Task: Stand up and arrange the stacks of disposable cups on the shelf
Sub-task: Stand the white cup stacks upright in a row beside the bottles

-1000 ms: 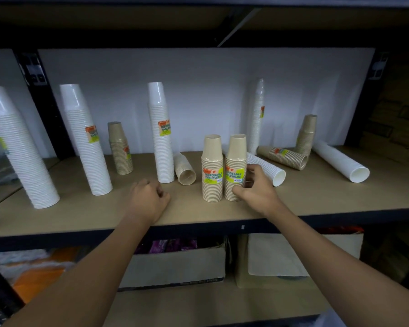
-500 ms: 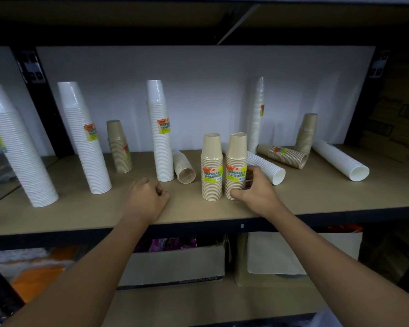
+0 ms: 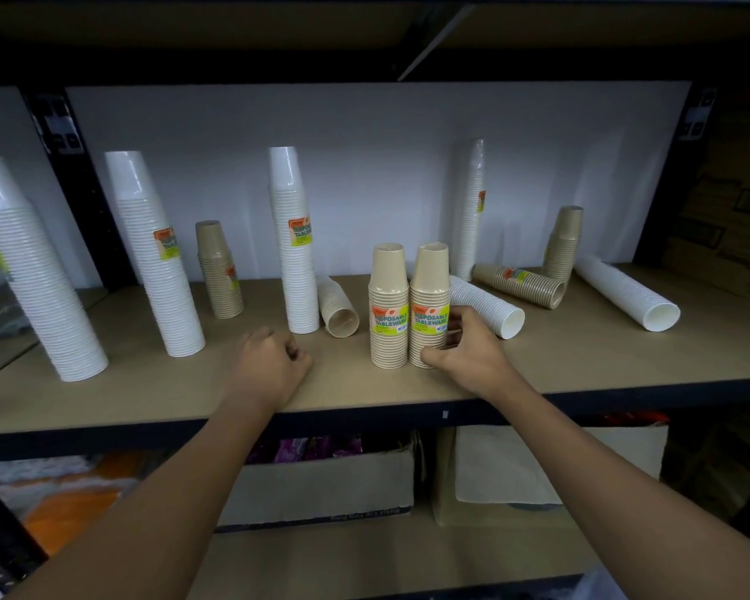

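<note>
Two short beige cup stacks stand upright side by side at the shelf's front middle: the left one [image 3: 388, 313] and the right one [image 3: 429, 305]. My right hand [image 3: 468, 352] wraps around the lower part of the right beige stack. My left hand [image 3: 269, 361] rests on the shelf board [image 3: 148, 383] as a loose fist, holding nothing. Tall white stacks [image 3: 297, 240] [image 3: 152, 253] [image 3: 31, 275] stand upright to the left. A small beige stack [image 3: 338, 307] lies on its side. A white stack [image 3: 486, 307] lies behind my right hand.
At the right, a beige stack [image 3: 520, 285] and a long white stack [image 3: 628, 292] lie on their sides; a beige stack [image 3: 563, 244] and a tall white one [image 3: 470, 210] stand behind. A short beige stack [image 3: 219, 270] stands left. Cardboard boxes [image 3: 321, 487] sit below.
My right hand has closed a little more around the right beige stack. The left hand has stayed in place on the shelf.
</note>
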The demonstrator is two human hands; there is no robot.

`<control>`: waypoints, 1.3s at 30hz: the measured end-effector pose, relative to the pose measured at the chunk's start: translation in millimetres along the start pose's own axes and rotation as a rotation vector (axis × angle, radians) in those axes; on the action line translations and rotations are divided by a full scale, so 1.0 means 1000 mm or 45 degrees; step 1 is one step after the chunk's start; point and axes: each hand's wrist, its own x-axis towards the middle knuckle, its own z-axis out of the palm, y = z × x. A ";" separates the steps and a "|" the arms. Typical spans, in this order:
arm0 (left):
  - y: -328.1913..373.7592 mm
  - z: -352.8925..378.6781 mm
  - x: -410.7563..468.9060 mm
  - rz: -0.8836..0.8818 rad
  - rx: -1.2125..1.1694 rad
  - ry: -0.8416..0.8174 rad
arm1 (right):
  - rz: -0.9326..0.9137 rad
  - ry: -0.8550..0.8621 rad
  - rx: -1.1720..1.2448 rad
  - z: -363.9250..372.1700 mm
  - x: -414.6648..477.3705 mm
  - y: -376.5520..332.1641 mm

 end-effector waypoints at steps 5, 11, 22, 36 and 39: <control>0.001 -0.002 0.000 -0.001 -0.003 -0.014 | 0.004 -0.009 0.016 0.000 0.000 -0.001; 0.003 -0.004 -0.001 0.008 -0.003 -0.023 | 0.062 0.091 0.243 -0.015 0.005 -0.002; 0.036 0.009 0.005 0.103 -0.063 -0.016 | 0.000 0.295 -0.728 -0.051 0.066 0.013; 0.034 0.025 0.006 0.083 -0.029 -0.079 | 0.160 0.067 -1.037 -0.053 0.084 0.024; 0.036 0.022 0.004 0.078 -0.056 -0.083 | 0.164 0.101 -0.942 -0.056 0.075 0.024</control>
